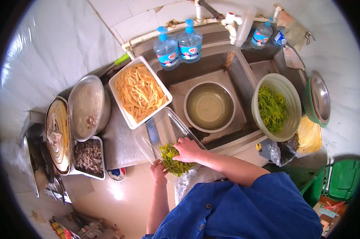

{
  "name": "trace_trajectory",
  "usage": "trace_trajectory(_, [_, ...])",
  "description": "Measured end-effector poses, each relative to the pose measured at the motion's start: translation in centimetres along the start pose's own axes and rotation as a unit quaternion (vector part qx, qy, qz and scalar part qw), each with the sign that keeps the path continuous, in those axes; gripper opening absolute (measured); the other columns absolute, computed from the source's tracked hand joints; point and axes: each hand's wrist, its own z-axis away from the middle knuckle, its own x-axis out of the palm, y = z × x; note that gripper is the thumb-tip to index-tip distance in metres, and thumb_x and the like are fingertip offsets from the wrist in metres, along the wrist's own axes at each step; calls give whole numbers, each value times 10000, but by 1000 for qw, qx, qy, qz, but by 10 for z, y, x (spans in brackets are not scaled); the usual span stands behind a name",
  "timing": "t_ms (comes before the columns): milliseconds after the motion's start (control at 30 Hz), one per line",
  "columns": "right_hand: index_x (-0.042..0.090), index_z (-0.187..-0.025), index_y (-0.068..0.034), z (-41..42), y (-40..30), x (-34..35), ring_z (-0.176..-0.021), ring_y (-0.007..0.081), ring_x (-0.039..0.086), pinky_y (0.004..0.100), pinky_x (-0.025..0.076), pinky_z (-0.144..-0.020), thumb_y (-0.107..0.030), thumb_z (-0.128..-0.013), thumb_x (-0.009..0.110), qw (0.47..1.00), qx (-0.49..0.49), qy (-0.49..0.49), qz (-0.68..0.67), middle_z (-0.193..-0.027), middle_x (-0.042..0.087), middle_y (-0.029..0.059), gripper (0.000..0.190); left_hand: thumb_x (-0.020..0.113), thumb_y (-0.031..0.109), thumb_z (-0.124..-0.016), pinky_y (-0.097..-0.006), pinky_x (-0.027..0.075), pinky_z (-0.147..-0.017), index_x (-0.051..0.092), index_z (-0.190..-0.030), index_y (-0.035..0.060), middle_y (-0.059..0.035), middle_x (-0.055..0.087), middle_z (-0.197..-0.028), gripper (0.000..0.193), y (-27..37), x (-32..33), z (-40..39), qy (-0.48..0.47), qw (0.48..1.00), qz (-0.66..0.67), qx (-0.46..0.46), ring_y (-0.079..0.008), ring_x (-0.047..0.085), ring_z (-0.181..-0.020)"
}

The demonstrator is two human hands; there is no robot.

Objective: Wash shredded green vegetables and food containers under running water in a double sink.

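A clear rectangular plastic tray (pixel 171 127) lies on the sink's left ledge, tilted in my view. Cut green vegetable strips (pixel 171 159) are heaped at the end nearest me. My right hand (pixel 187 151) rests over the heap, thumb and fingers around some strips; its fingertips are partly hidden. At the tray's near left corner, my left hand (pixel 158 171) has its fingers curled on the rim, touching the greens' edge. More green strips (pixel 272 109) fill part of a pale plastic colander (pixel 292 116) on the right.
A steel basin of liquid (pixel 209 106) sits in the sink (pixel 239 119). Left of it stands a white tray (pixel 165 92) of yellowish strips, then a large metal bowl (pixel 89 107) and a tray of dark shredded food (pixel 89 158). Pump bottles (pixel 190 44) line the back.
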Motion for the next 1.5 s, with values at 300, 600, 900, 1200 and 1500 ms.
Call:
trace_trajectory(300, [628, -1233, -45, 11, 5, 6, -1175, 373, 567, 500, 502, -955, -451, -814, 750, 999, -8, 40, -23, -1240, 603, 178, 596, 594, 167, -925, -520, 434, -1024, 546, -1314, -78, -313, 566, -1257, 462, 39, 64, 27, 29, 782, -414, 466, -468, 538, -1180])
trace_trajectory(600, [675, -1060, 2, 10, 15, 23, -1087, 365, 607, 459, 518, -941, -367, -712, 812, 995, -60, 52, -64, -1117, 656, 165, 525, 513, 222, -964, -516, 471, -809, 684, -960, 14, -203, 667, -969, 269, 22, 72, -33, -80, 742, -515, 422, -409, 589, -927])
trace_trajectory(900, [617, -1108, -19, 49, 41, -54, -1085, 365, 606, 465, 533, -895, -252, -831, 756, 982, -115, 81, -125, -1103, 631, 154, 387, 630, 114, -911, -493, 481, -873, 691, -993, -56, -230, 657, -1003, 198, 83, 118, 18, 1, 742, -510, 435, -406, 590, -1021])
trace_trajectory(1200, [603, -1113, -4, 225, 278, -211, -1033, 404, 619, 510, 521, -879, -196, -863, 667, 830, 239, 479, -158, -1071, 620, 226, 322, 606, 0, -917, -344, 496, -994, 625, -1188, -35, -196, 586, -1262, 274, 133, 402, 179, -312, 657, -404, 556, -275, 598, -1163])
trace_trajectory(1500, [612, -1189, -21, 222, 466, -207, -1184, 375, 571, 491, 520, -965, -329, -861, 713, 896, 333, 288, 61, -1215, 616, 183, 461, 633, 338, -928, -519, 479, -1017, 496, -1402, 5, -320, 511, -1365, 595, 6, 668, 101, -254, 551, -700, 375, -479, 537, -1240])
